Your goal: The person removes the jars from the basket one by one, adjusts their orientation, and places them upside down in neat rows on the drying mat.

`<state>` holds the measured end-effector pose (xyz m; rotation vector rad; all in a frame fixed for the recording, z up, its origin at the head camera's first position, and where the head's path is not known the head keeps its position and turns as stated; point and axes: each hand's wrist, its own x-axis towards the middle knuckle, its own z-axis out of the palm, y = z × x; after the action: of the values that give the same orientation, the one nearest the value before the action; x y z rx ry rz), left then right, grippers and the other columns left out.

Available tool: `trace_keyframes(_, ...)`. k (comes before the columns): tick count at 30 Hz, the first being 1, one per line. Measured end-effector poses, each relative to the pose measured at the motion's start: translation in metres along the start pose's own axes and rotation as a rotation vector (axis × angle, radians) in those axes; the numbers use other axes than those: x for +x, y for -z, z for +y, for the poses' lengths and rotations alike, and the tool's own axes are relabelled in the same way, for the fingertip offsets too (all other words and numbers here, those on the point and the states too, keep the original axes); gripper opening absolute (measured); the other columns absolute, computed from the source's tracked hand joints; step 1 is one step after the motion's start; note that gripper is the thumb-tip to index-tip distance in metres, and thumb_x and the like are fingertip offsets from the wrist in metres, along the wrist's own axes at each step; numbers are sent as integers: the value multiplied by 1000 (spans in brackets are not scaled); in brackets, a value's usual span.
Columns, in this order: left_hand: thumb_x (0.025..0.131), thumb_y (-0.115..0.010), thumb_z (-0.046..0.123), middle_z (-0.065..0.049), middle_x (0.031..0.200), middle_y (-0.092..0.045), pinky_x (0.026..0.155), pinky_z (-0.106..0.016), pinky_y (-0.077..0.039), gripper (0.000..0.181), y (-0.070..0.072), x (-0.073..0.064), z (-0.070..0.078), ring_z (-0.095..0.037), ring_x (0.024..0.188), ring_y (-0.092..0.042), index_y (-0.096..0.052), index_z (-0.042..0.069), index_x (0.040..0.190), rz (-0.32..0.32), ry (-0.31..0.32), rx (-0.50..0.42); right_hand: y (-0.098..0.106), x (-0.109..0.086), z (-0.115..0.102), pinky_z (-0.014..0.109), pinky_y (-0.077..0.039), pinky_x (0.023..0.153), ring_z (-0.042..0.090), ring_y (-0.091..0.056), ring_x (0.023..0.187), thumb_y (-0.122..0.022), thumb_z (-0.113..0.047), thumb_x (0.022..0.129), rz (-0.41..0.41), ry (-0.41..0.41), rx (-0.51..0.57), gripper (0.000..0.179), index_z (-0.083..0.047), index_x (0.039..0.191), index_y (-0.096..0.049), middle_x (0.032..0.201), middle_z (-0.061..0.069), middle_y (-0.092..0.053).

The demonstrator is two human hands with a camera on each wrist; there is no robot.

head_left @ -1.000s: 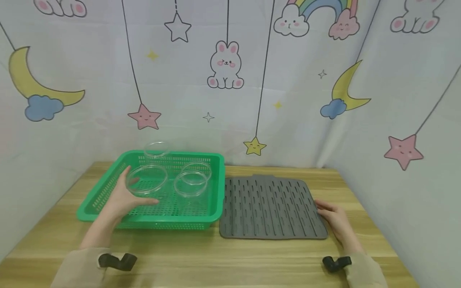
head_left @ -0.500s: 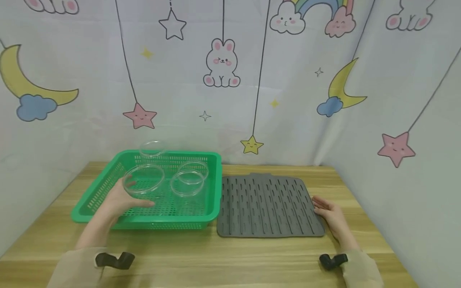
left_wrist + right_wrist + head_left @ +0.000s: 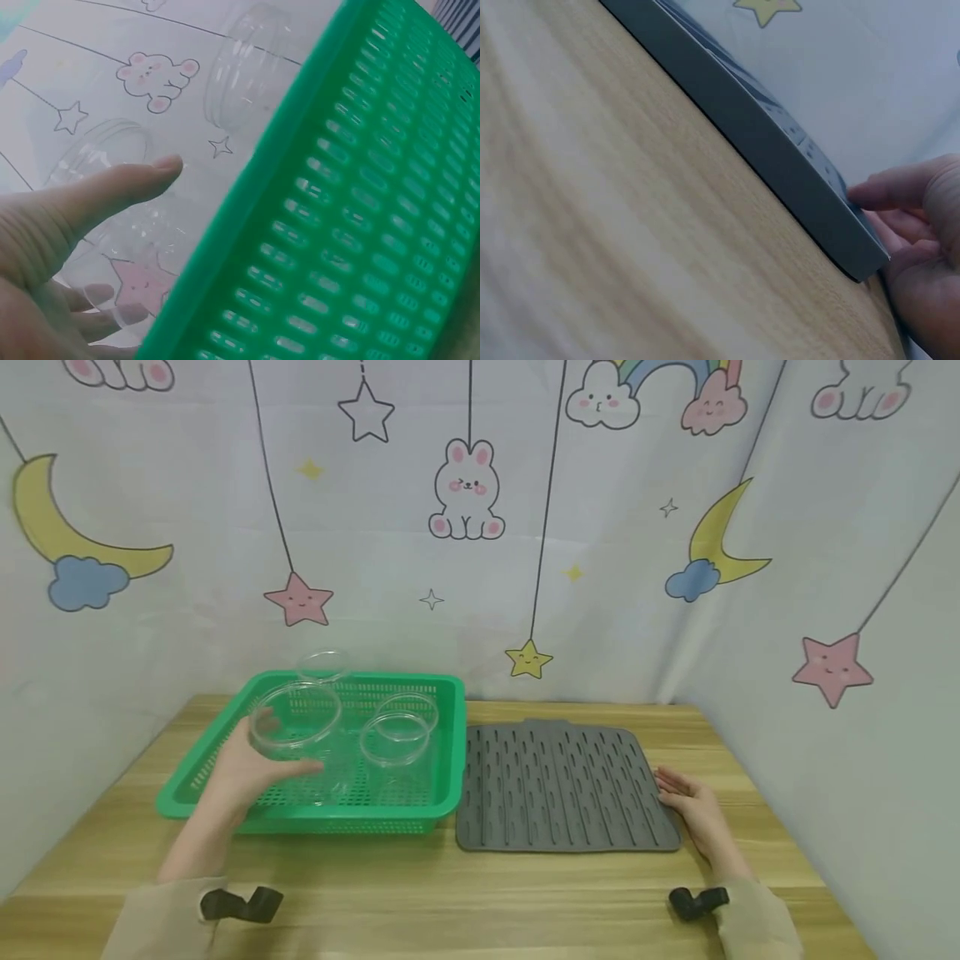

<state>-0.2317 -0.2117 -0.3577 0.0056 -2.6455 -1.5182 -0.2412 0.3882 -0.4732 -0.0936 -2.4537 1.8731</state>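
In the head view my left hand (image 3: 243,764) is inside the green basket (image 3: 345,814), its thumb and fingers curled round a wide clear jar (image 3: 307,727). The jar leans a little, and its base is hard to make out. Through the clear wall in the left wrist view, the fingers (image 3: 131,313) show on the far side, opposite the thumb. At the grey slotted mat (image 3: 566,789), my right hand (image 3: 701,818) rests by the right edge with relaxed fingers. In the right wrist view a fingertip (image 3: 859,196) lies at the mat's raised rim (image 3: 780,161).
Further clear jars stand in the basket: two overlap on the right, the nearer jar (image 3: 395,747) in front, and another jar (image 3: 324,667) is at the back. The wood table (image 3: 465,902) extends in front. A printed curtain (image 3: 390,543) closes off the back and sides.
My left hand has closed round the jar, raising its rim and shifting it slightly left within the basket. The right hand stays by the mat. The head view has swayed a little.
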Motion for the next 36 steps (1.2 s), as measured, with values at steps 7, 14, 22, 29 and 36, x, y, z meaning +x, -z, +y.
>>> trace_keyframes(7,73,-88,28,-13,162,-19,113,-62,-27,117,1,-4,12,-39,146,-19,-9,15,158,119,-14,-141,2,-1,-2,3,-45,86,-23,-50,98,-52,0,97,5,-5,-31,56,13,147,-29,149,33,-29)
trace_keyframes(14,74,-87,22,-5,161,-23,121,-51,-20,108,-3,-7,26,-28,148,-19,-16,17,155,269,-65,-205,1,-1,-4,3,-45,86,-23,-49,98,-51,1,97,-2,-15,-35,57,12,147,-28,150,33,-28)
trace_keyframes(22,60,-94,15,-1,153,-40,114,-53,-30,111,-11,-11,55,-23,140,-34,-33,26,152,423,-185,-107,-1,-1,-2,3,-45,86,-23,-50,97,-53,-1,97,-13,-14,-14,59,14,147,-26,151,35,-26)
trace_keyframes(29,51,-97,19,-11,148,-47,110,-62,-26,113,-25,-8,76,-38,136,-36,-40,21,149,509,-402,141,-1,-3,-8,5,-46,87,-20,-52,97,-55,-3,97,-18,-44,28,62,14,148,-23,152,36,-23)
trace_keyframes(36,47,-97,20,-13,140,-53,101,-62,-30,109,-41,5,90,-40,129,-41,-47,14,143,601,-642,304,-1,-8,-33,6,-46,88,-17,-51,100,-54,-13,100,-5,-68,63,67,7,153,-17,151,15,-36)
